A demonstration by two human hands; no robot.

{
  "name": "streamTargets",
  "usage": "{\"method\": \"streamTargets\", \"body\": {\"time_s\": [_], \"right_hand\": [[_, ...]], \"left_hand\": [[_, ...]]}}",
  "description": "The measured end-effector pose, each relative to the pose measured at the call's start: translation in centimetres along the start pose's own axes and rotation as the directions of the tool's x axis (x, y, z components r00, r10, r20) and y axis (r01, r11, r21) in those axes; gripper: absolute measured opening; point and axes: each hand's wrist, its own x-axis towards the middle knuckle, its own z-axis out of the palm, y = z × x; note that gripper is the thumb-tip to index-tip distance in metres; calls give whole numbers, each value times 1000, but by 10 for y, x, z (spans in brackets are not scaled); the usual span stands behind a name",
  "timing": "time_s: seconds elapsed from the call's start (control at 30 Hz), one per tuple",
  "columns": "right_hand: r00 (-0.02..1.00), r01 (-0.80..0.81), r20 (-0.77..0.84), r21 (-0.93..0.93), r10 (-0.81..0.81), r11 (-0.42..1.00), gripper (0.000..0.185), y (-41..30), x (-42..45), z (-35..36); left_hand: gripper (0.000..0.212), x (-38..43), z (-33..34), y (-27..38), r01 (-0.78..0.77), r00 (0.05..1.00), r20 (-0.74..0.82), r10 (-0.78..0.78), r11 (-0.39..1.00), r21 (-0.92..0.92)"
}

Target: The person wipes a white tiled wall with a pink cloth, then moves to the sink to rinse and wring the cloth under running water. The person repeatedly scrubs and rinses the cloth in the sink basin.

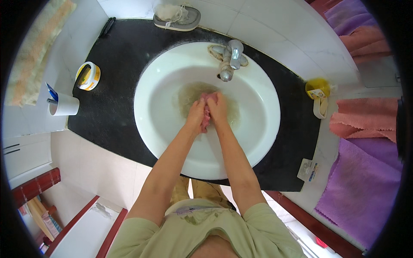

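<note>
A wet pink cloth is bunched between my two hands over a white oval washbasin. My left hand grips it from the left side, and my right hand closes on it from the right. Murky, brownish water lies in the bottom of the basin, around and under the hands. The metal faucet stands at the basin's back rim, with its spout a little beyond my right hand. Whether water runs from it I cannot tell.
Around the basin is a black countertop. On its left stand a white cup and a round tub with a comb. A grey soap dish sits at the back. A yellow holder and purple cloth hang at the right.
</note>
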Motion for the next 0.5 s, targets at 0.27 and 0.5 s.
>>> {"method": "streamTargets", "body": {"time_s": [0.27, 0.5], "right_hand": [[994, 90, -56, -40, -92, 995, 27, -24, -27, 6], [968, 249, 47, -26, -248, 968, 23, -55, -52, 8]], "left_hand": [[39, 7, -9, 7, 175, 984, 59, -167, 972, -159], [30, 35, -29, -9, -2, 1000, -6, 0, 941, -339]]}}
